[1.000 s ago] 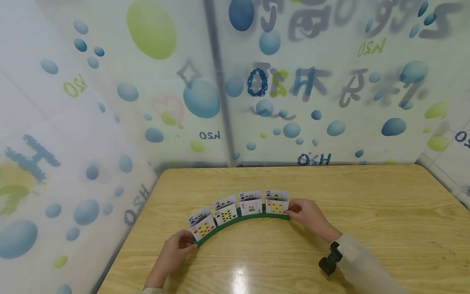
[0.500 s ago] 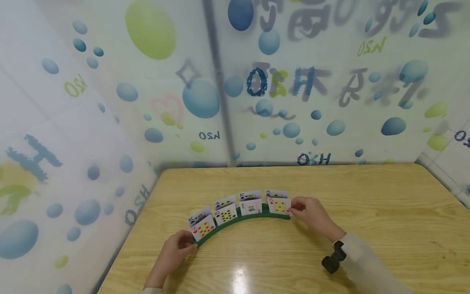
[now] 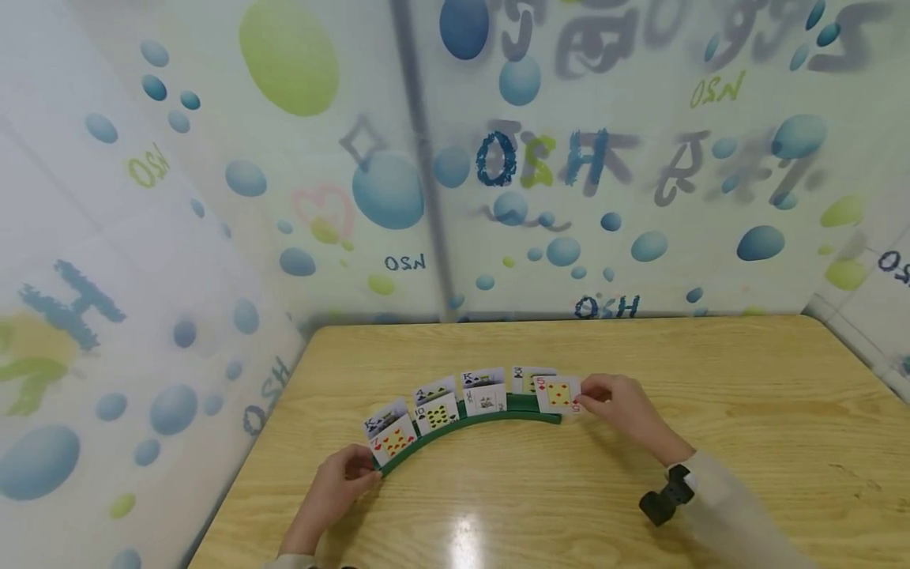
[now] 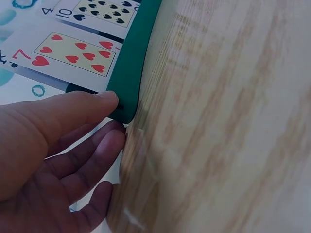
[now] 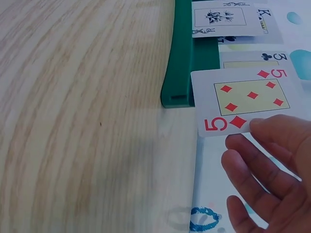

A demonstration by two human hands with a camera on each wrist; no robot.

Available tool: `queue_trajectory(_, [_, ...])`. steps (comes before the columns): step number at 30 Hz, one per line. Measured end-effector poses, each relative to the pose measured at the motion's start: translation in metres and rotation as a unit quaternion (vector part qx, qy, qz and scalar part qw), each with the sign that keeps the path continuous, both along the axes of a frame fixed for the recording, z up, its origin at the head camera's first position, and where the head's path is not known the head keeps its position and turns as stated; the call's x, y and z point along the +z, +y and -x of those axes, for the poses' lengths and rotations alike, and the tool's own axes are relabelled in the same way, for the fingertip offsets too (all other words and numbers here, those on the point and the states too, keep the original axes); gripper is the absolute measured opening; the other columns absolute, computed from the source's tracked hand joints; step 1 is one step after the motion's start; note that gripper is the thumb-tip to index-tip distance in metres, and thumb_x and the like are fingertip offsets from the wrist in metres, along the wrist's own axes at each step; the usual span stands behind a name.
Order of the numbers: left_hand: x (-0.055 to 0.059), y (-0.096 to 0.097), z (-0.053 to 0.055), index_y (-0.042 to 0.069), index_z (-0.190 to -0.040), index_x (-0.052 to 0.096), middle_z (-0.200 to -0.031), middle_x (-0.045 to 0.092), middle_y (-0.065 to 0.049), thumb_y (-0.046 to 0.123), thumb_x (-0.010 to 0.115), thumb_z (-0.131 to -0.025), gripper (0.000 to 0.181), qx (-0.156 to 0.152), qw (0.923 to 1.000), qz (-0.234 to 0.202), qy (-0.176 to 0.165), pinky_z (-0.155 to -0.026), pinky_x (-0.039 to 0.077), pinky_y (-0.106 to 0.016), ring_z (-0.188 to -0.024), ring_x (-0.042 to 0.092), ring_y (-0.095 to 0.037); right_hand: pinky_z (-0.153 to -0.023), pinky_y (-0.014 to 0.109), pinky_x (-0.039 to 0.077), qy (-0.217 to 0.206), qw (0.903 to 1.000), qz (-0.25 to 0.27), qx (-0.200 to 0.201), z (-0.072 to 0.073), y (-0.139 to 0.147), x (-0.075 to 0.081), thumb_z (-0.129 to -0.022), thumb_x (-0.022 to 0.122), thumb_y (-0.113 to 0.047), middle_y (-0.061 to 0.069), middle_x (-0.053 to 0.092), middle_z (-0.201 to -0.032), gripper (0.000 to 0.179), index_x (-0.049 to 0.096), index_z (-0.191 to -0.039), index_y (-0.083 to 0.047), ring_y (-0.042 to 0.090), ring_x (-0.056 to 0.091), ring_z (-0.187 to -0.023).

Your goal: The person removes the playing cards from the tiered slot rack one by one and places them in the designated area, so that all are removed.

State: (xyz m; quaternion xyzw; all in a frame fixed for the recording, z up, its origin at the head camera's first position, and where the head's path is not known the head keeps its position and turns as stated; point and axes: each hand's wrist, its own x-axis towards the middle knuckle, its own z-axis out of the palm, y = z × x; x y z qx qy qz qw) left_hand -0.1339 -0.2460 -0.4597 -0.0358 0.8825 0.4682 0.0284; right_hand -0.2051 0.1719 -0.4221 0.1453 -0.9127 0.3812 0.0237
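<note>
A curved green playing card holder [image 3: 524, 405] stands on the table with two rows of cards. My left hand [image 3: 336, 484] pinches its left end, thumb on the front, beside the seven of hearts [image 4: 73, 54]. Between thumb and fingers, my right hand [image 3: 627, 409] pinches the five of diamonds [image 5: 252, 95] by its right edge. That card overlaps the holder's right end and partly covers the three of clubs [image 5: 257, 57] in the back row. The front row also holds a ten of spades [image 3: 437, 414] and a joker-like card [image 3: 486, 401].
Behind the front cards stand a king [image 3: 385, 420], a four [image 3: 434, 390] and another king [image 3: 483, 378]. The wooden table [image 3: 711, 411] reaches back to a wall [image 3: 640, 197] printed with bubbles. A black device [image 3: 667, 496] sits on the right wrist.
My right hand has drawn the five of diamonds rightward and slightly up from the holder's front row, uncovering more of the three behind it. The left hand and holder have stayed put.
</note>
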Motion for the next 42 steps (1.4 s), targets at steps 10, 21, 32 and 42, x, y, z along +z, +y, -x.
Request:
queue_trajectory(10, [0.001, 0.001, 0.001, -0.004, -0.099, 0.059, -0.086, 0.061, -0.006, 0.002, 0.072, -0.075, 0.027, 0.008, 0.9999, 0.005, -0.010, -0.072, 0.050, -0.033, -0.079, 0.058, -0.017, -0.056, 0.025, 0.046, 0.034, 0.9993, -0.011, -0.011, -0.004, 0.025, 0.009, -0.083, 0.067, -0.007, 0.003, 0.064, -0.080, 0.006, 0.066, -0.087, -0.003, 0.016, 0.057, -0.071])
queue_trajectory(21, [0.002, 0.002, -0.002, -0.005, -0.100, 0.059, -0.087, 0.061, -0.007, 0.000, 0.071, -0.076, 0.028, 0.012, 0.9998, 0.005, -0.013, -0.072, 0.050, -0.033, -0.080, 0.059, -0.018, -0.063, 0.034, 0.049, 0.022, 0.9981, -0.043, -0.037, 0.000, 0.057, 0.010, -0.085, 0.065, -0.008, 0.011, 0.063, -0.086, 0.012, 0.065, -0.092, 0.001, 0.024, 0.058, -0.077])
queue_trajectory(32, [0.000, 0.001, -0.001, -0.005, -0.098, 0.059, -0.086, 0.061, -0.008, -0.001, 0.072, -0.075, 0.027, 0.009, 0.9999, -0.010, -0.003, -0.071, 0.050, -0.031, -0.079, 0.059, -0.019, -0.063, 0.032, 0.048, -0.022, 0.9988, -0.037, -0.024, 0.024, 0.083, 0.005, -0.087, 0.061, -0.009, 0.013, 0.063, -0.089, 0.019, 0.063, -0.098, 0.006, 0.024, 0.056, -0.079])
queue_trajectory(42, [0.000, 0.002, -0.002, -0.005, -0.098, 0.059, -0.086, 0.061, -0.007, 0.000, 0.072, -0.075, 0.027, 0.010, 0.9999, -0.006, 0.001, -0.071, 0.050, -0.031, -0.079, 0.059, -0.018, -0.063, 0.034, 0.049, -0.084, 0.9962, -0.024, -0.001, 0.045, 0.090, 0.001, -0.090, 0.058, -0.012, 0.010, 0.062, -0.085, 0.025, 0.059, -0.102, 0.010, 0.021, 0.055, -0.072])
